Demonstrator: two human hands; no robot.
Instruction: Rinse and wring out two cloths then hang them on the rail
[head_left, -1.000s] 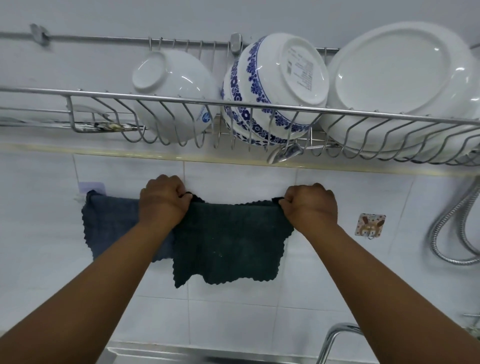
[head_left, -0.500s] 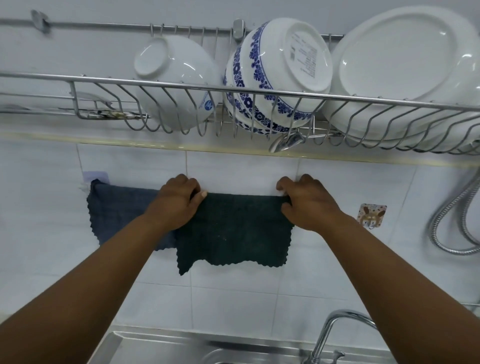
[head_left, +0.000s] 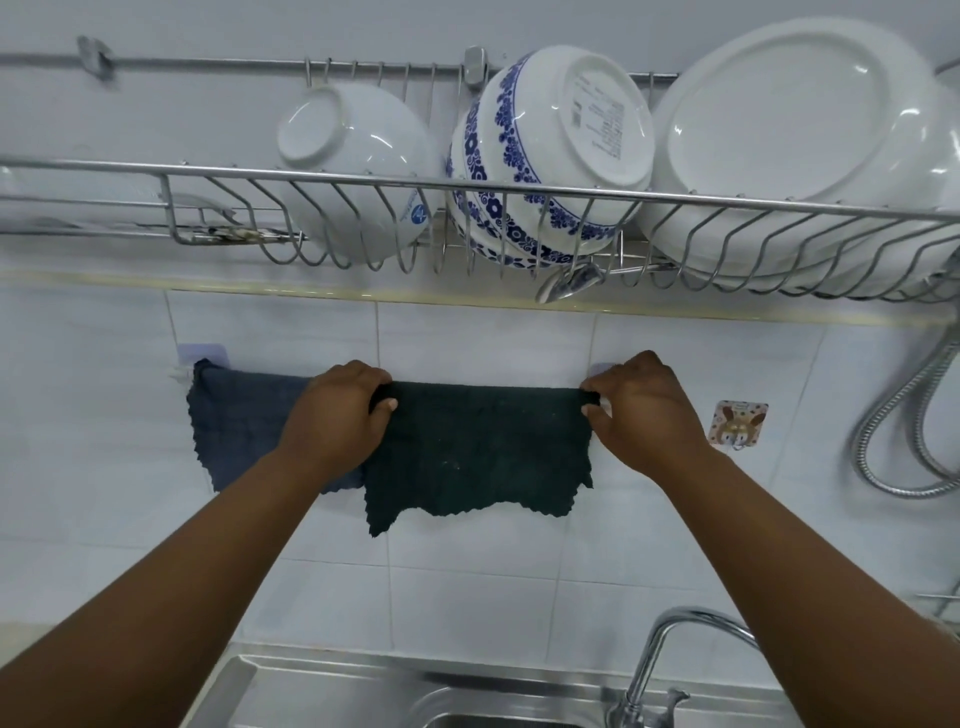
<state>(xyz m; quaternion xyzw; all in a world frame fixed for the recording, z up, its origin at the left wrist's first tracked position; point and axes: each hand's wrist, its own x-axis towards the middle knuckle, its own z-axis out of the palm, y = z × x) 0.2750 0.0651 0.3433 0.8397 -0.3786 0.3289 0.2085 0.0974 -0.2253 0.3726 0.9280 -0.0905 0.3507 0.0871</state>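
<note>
A dark green cloth (head_left: 478, 447) hangs spread flat over the wall rail, whose left end bracket (head_left: 179, 371) shows; the rail itself is hidden by the cloths. My left hand (head_left: 340, 415) pinches the green cloth's top left corner. At the top right corner my right hand (head_left: 641, 410) grips the same cloth. A blue-grey cloth (head_left: 239, 426) hangs on the rail to the left, partly behind my left forearm and overlapped by the green one.
A wire dish rack (head_left: 519, 189) with two bowls and a large white plate (head_left: 789, 124) hangs above the rail. Below are a steel sink (head_left: 322, 696) and a curved tap (head_left: 670, 654). A wall hook sticker (head_left: 737, 423) and a metal hose (head_left: 893, 441) are at right.
The green cloth's top edge has been pulled taut and straight along the rail, and both hands have gone from flat on it to pinching its top corners. The view tilted down, showing more sink.
</note>
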